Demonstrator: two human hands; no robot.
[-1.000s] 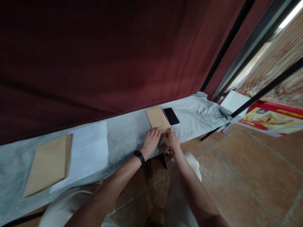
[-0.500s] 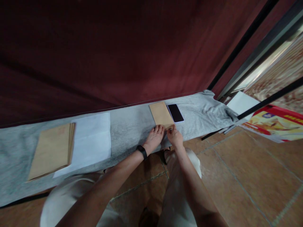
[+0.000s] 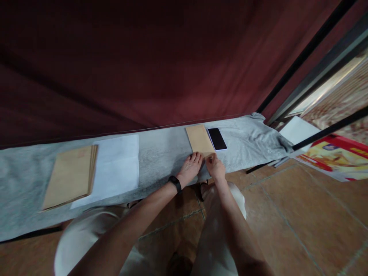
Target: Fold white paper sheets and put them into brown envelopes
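A brown paper envelope (image 3: pixel 200 138) lies flat on the grey cloth, its near end toward me. My left hand (image 3: pixel 191 165), with a black band on the wrist, rests with its fingers laid out flat at the envelope's near left corner. At the near right corner, my right hand (image 3: pixel 215 167) has its fingers curled and closed on the envelope's near edge. Part of that edge is hidden under the fingers. Just right of the envelope is a dark-screened phone (image 3: pixel 217 139) with a pale case.
To the left, a stack of brown envelopes (image 3: pixel 69 174) partly covers white paper sheets (image 3: pixel 119 163). Grey cloth (image 3: pixel 161 149) covers the narrow bench. A dark red curtain (image 3: pixel 143 69) hangs behind it. Black poles and a red-yellow box (image 3: pixel 336 155) stand at the right.
The view has shifted slightly, so everything sits a little to the right. My hands stay at the envelope's near edge, with only slight finger movement on the right.
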